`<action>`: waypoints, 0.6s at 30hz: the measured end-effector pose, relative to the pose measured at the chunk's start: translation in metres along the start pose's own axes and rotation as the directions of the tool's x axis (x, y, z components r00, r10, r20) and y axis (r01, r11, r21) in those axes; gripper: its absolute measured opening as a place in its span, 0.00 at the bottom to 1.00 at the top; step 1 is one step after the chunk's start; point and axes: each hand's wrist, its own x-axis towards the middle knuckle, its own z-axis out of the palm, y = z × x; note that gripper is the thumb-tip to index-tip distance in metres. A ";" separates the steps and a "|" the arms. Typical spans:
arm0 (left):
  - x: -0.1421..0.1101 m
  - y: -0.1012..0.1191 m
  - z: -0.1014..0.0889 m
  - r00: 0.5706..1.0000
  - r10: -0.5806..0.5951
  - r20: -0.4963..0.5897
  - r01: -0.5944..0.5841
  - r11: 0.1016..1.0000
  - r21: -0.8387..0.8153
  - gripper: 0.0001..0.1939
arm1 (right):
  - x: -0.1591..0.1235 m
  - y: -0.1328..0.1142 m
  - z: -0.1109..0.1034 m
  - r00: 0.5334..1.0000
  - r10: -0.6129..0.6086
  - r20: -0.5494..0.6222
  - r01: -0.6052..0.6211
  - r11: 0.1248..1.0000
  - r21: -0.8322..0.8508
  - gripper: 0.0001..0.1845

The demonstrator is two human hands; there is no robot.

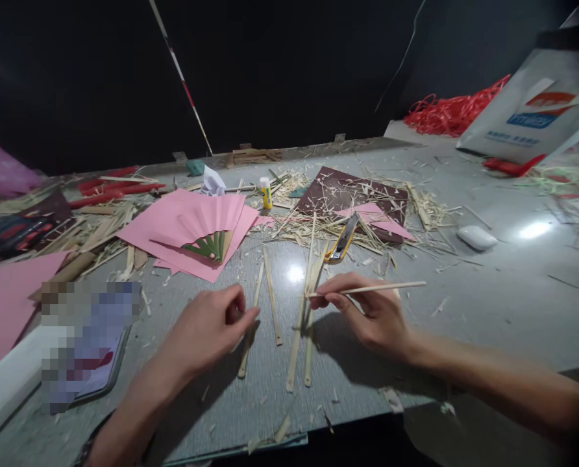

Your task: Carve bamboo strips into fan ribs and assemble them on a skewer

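My right hand (367, 311) pinches a thin pale wooden stick (387, 287) between thumb and fingers, its tip pointing left. Beneath that tip, two long flat bamboo strips (296, 350) lie side by side, each with a small hole at its near end. To their left is another bamboo strip (272, 298), also holed. My left hand (214, 321) hovers with fingers curled and the thumb apart from them, nothing visible in its grasp. One more bamboo strip (243, 363) lies partly hidden under it. Beyond the right hand rests a yellow utility knife (343, 239).
A pink paper fan (211, 220) lies on pink sheets at left. Behind are a glue stick (266, 193) and a brown sheet (319, 188) amid bamboo shavings. A phone (109, 366) sits left, a white mouse-shaped object (477, 237) right. A white bag (528, 110) stands far right.
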 end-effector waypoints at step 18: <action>0.001 0.013 -0.003 0.991 -0.025 0.129 0.123 0.521 -0.844 0.15 | -0.009 0.001 0.004 0.992 -0.069 0.101 0.070 0.998 -0.005 0.09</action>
